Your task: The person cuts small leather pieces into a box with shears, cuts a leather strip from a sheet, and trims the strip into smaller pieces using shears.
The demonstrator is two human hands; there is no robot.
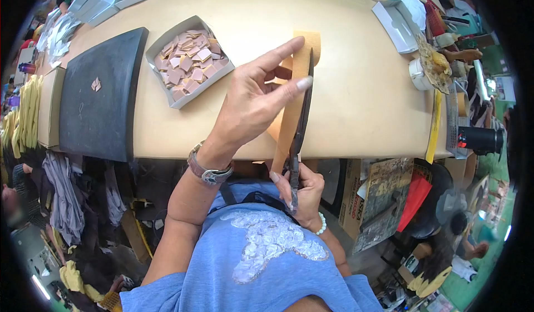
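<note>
My left hand (250, 92), with a watch at its wrist, grips a long tan strip (290, 117) between its thumb and fingers. The strip's far end curls over into a roll, and its near end hangs down past the table edge. My right hand (307, 194) is closed around the handles of dark scissors (301, 128) low in front of my body. The long blades point away from me along the strip's right side. Whether the blades touch the strip I cannot tell.
A grey box (150, 61) full of small pinkish square pieces (192, 61) stands left of my hands. Beside it lies a black board (100, 97) with a few small pieces on it. At the right are a white box (396, 27), a cup (418, 74) and a yellow strip (434, 125).
</note>
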